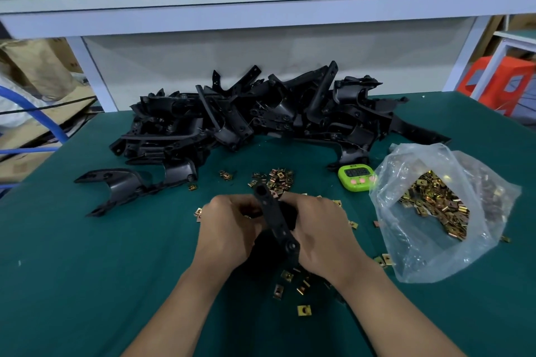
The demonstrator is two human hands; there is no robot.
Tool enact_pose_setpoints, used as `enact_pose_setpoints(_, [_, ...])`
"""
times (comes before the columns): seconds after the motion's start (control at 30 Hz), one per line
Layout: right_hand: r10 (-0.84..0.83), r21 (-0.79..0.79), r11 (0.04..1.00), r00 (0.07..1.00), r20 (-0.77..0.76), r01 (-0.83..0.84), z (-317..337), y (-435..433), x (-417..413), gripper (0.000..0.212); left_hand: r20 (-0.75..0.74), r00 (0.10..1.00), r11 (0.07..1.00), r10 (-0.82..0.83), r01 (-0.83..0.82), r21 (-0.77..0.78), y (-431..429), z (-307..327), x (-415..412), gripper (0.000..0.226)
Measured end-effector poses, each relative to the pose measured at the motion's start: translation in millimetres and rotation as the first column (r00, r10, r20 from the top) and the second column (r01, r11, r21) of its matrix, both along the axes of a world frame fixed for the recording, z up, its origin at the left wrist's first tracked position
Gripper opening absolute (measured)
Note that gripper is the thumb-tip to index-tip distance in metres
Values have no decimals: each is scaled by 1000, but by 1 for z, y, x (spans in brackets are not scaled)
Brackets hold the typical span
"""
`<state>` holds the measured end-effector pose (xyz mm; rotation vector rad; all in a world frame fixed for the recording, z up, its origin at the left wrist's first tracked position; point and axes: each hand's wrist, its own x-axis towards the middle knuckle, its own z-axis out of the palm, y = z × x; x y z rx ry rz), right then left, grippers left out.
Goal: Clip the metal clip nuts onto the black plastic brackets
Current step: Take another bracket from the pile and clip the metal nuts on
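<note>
Hands close together: left hand (229, 229) and right hand (322, 235) both grip one bracket (275, 217) above the table (87, 269). Loose nuts (275, 180) lie scattered around. Bag (435, 211) of nuts sits right, timer (357, 178) beside it, bracket pile (261, 116) behind.

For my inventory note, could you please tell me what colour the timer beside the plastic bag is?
The timer is bright green with pink buttons; head view.

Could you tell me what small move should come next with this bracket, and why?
Probably push one of the loose clip nuts lying nearby onto the edge of the bracket: left hand and right hand both grip it, and none looks fitted.
</note>
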<state>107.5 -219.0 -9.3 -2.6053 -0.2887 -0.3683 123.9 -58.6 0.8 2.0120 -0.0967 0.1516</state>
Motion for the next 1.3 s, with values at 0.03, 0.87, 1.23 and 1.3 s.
enact_pose_setpoints(0.03, [-19,-11,1000,1000,-11,19,-1,-2,0,8,-10,1000,1000,5,-5,2,1,0,0,48])
enact_pose_setpoints(0.87, [-288,-64,955,957,37,290,-3,-20,-5,22,-157,974,934,-166,105,-342,4,1,-9,27])
enact_pose_setpoints(1.23, [-298,-102,949,954,29,299,5,-18,-8,23,-178,967,878,-183,80,-472,-2,1,-10,31])
enact_pose_setpoints(1.3, [-300,-113,947,954,20,300,6,-18,-8,22,-178,966,868,-187,78,-490,-2,2,-10,31])
